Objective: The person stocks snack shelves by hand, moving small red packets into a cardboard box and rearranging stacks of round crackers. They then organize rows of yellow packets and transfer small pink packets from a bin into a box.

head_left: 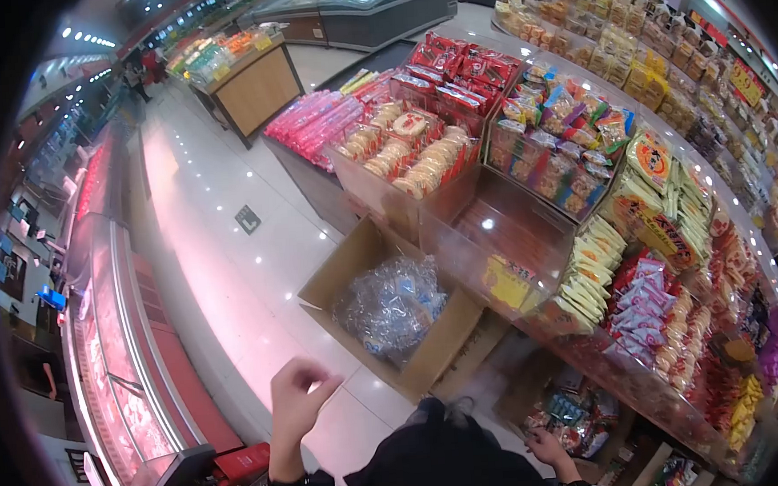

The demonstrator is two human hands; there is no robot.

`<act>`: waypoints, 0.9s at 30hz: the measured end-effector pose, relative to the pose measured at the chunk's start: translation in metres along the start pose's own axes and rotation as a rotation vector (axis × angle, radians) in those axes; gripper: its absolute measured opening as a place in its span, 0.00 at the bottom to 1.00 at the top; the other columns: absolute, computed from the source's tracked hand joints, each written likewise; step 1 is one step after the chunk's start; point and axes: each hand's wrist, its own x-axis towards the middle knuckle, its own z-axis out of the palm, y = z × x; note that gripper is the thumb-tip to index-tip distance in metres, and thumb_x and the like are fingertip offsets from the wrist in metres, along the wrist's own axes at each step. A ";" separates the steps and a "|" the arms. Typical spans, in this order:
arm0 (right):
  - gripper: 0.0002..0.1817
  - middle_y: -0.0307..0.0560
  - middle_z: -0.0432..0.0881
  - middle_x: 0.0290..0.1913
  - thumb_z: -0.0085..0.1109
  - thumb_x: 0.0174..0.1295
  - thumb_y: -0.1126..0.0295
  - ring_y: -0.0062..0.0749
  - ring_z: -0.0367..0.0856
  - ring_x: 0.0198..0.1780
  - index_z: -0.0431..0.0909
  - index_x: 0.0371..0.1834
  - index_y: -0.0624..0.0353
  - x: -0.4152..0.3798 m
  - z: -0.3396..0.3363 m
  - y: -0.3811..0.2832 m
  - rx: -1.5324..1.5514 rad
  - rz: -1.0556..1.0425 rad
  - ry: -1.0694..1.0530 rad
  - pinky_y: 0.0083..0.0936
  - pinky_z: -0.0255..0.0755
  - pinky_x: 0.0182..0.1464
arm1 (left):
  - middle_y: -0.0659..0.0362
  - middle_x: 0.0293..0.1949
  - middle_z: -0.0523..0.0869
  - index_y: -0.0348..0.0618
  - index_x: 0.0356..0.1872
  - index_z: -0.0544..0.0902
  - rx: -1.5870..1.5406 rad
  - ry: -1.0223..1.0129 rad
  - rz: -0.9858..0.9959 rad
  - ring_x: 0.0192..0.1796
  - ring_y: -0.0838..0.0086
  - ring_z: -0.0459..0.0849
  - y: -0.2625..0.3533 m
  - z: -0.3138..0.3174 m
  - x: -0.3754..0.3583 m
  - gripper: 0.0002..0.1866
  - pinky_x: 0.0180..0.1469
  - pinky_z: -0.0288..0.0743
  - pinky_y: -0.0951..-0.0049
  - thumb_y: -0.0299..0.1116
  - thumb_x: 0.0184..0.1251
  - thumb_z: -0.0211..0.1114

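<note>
My left hand (pixel 301 402) is raised over the tiled floor, thumb and fingers curled into a loose loop, with nothing visible in it. Beyond it stands an open cardboard box (pixel 330 266) with crumpled clear plastic bags (pixel 391 307) inside. My right hand (pixel 549 450) is low on the right, fingers bent at the edge of a heap of packaged snacks (pixel 571 417) in a low box under the display. Whatever lies between those fingers is too small to make out. Above, a clear-walled display compartment (pixel 504 231) shows its bare brown bottom.
Bins of wrapped biscuits (pixel 429 162), red packets (pixel 463 69) and yellow-wrapped snacks (pixel 591 271) surround that compartment. A yellow price card (pixel 511 282) is on its front wall. A lit glass counter (pixel 116 375) runs along the left, beside the tiled aisle (pixel 231 279).
</note>
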 end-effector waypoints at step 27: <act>0.22 0.55 0.86 0.45 0.55 0.69 0.65 0.37 0.88 0.38 0.72 0.64 0.62 -0.101 0.259 0.015 0.711 0.371 0.347 0.32 0.80 0.37 | 0.53 0.40 0.90 0.38 0.59 0.80 0.333 -0.645 -0.910 0.38 0.66 0.90 -0.446 -0.192 -0.013 0.21 0.32 0.78 0.71 0.32 0.65 0.65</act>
